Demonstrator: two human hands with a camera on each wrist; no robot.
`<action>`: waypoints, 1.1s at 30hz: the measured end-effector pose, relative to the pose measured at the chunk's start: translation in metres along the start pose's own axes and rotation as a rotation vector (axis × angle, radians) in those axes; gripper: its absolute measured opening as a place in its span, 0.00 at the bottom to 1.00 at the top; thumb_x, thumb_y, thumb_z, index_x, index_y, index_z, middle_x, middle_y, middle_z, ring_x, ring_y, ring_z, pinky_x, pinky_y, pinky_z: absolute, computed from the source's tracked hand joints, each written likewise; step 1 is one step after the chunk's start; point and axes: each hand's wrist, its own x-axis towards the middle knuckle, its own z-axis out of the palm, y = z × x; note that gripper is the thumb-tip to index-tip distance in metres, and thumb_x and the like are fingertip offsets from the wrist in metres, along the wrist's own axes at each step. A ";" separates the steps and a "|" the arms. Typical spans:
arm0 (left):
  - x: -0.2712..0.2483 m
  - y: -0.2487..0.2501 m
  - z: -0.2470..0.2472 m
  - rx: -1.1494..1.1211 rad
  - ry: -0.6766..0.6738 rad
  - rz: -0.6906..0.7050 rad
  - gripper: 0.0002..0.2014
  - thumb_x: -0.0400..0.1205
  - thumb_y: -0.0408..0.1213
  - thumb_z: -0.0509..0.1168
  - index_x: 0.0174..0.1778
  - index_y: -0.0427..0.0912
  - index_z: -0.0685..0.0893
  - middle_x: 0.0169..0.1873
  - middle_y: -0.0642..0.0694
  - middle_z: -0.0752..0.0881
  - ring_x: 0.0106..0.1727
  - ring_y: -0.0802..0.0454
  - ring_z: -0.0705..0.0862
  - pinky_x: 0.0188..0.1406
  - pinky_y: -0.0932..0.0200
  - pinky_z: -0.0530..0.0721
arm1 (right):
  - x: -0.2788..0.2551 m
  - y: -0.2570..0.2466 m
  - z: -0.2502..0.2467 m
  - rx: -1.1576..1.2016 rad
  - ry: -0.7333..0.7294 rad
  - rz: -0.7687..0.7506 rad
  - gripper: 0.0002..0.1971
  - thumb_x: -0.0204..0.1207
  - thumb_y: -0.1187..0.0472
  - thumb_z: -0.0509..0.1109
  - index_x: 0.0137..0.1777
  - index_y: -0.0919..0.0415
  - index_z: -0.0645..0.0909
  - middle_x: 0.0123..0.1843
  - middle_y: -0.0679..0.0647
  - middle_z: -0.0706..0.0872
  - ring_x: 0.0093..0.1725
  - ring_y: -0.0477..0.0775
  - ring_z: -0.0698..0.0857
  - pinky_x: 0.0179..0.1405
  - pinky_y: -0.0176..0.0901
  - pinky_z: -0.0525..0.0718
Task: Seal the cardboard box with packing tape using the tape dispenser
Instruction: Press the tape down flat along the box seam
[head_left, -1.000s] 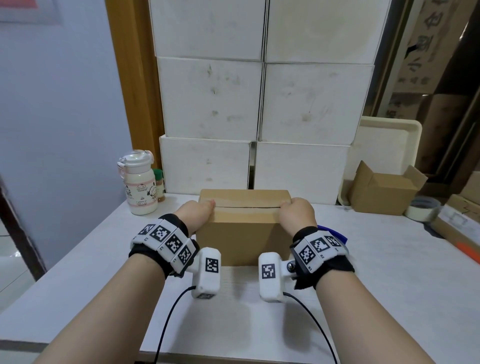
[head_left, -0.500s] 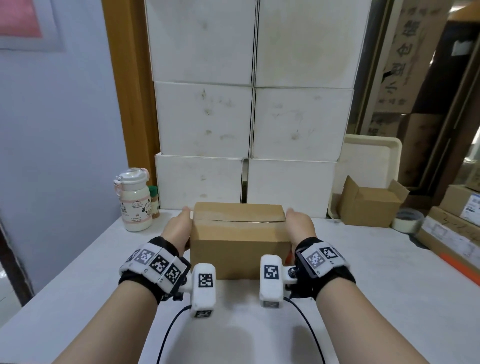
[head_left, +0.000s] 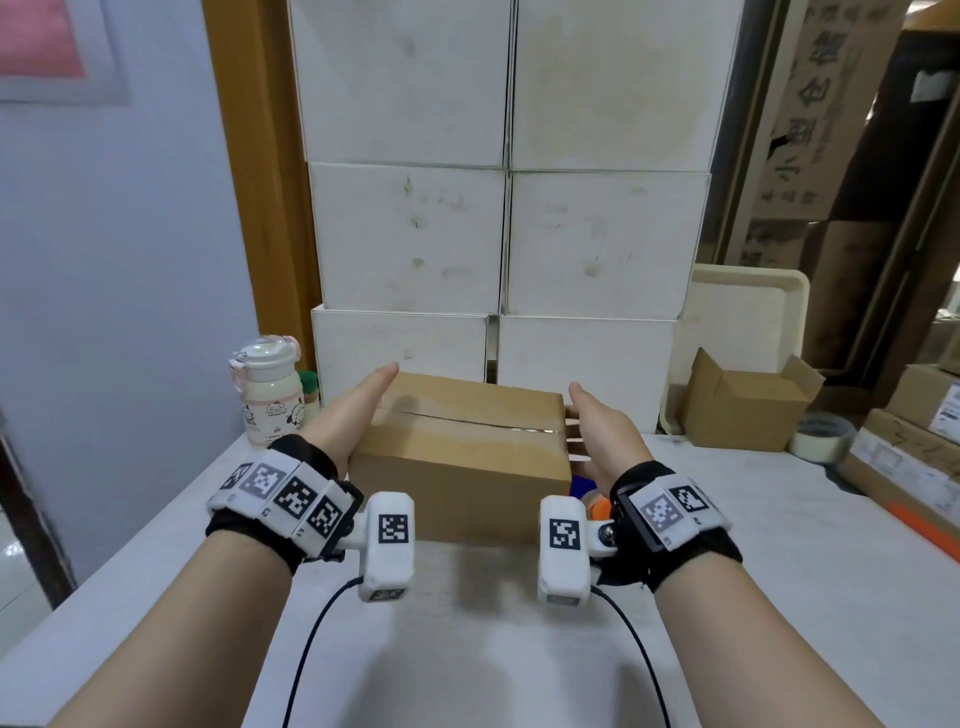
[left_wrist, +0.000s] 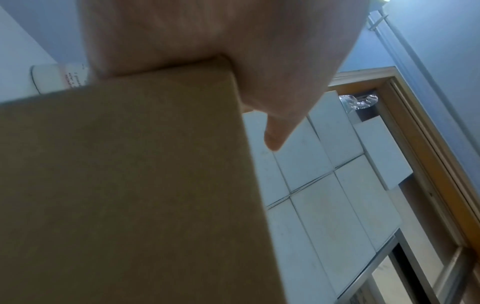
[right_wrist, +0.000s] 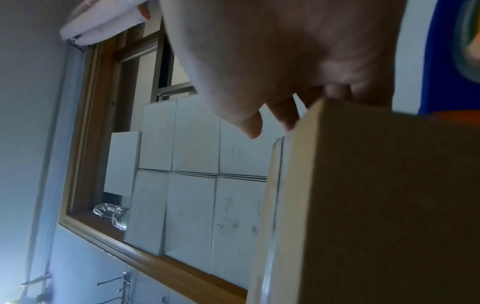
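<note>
The brown cardboard box (head_left: 457, 457) stands on the white table, flaps closed, with a seam running across its top. My left hand (head_left: 356, 415) lies flat against its left side, fingers straight, thumb above the top edge. My right hand (head_left: 595, 423) is at its right end with fingers straight and slightly spread, their tips touching the cardboard. The left wrist view shows the palm (left_wrist: 233, 51) pressed to the box (left_wrist: 130, 185). A blue and orange tape dispenser (head_left: 587, 493) lies on the table behind my right wrist, mostly hidden; it also shows in the right wrist view (right_wrist: 451, 57).
Stacked white boxes (head_left: 504, 234) form a wall right behind the box. A cream bottle (head_left: 270, 395) stands at the back left. At the back right are a small open cardboard box (head_left: 743, 405), a tape roll (head_left: 821, 436), a leaning white tray (head_left: 748, 322) and flat cartons (head_left: 909, 457).
Both hands, which were curled over the box's top corners a second ago, have slid down to its sides and straightened. The box now sits slightly turned.
</note>
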 end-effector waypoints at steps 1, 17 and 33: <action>-0.002 0.001 -0.002 -0.012 -0.010 0.003 0.42 0.72 0.68 0.61 0.79 0.50 0.65 0.77 0.43 0.70 0.76 0.41 0.70 0.77 0.40 0.67 | -0.001 -0.004 -0.001 0.031 -0.011 -0.018 0.21 0.83 0.44 0.54 0.49 0.60 0.81 0.49 0.60 0.87 0.49 0.59 0.86 0.50 0.51 0.84; -0.004 0.021 -0.017 -0.357 0.150 0.064 0.28 0.83 0.53 0.57 0.73 0.39 0.68 0.69 0.37 0.75 0.72 0.41 0.74 0.72 0.42 0.74 | 0.002 -0.013 -0.005 -0.046 0.001 -0.355 0.18 0.72 0.73 0.69 0.61 0.60 0.78 0.44 0.52 0.80 0.47 0.52 0.83 0.49 0.44 0.82; 0.019 -0.019 -0.010 -0.094 0.232 -0.001 0.24 0.74 0.44 0.71 0.63 0.36 0.77 0.56 0.38 0.84 0.57 0.40 0.83 0.63 0.40 0.82 | -0.009 0.015 0.002 -0.412 -0.218 -0.266 0.36 0.69 0.51 0.77 0.75 0.45 0.64 0.59 0.47 0.79 0.52 0.39 0.80 0.45 0.35 0.80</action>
